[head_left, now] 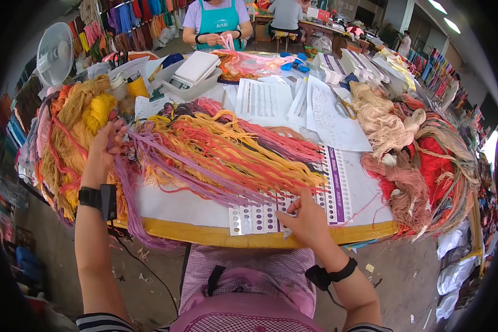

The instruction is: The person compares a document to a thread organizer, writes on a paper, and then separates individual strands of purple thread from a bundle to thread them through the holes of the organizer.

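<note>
My left hand point(112, 141) is curled round a hank of lilac thread point(146, 141) at the left of the table. Part of the hank hangs over the front edge, while other strands stretch right across the table. Those strands lie over bundles of yellow, coral and dark thread point(221, 149). At the front, a white card with rows of round holes point(254, 221) sits under the thread ends. My right hand point(307, 218) is at that card's right end, thumb and fingers bent together beside the ends. What its fingertips hold, if anything, is too small to make out.
Heaped yarn hanks rise at the left point(66, 144) and right point(434, 166). Behind lie printed sheets point(263, 99), scissors point(346, 105) and a white scale point(193, 69) in a tray. A fan point(55, 54) stands far left. Across the table a person in a teal apron point(216, 25) handles pink thread.
</note>
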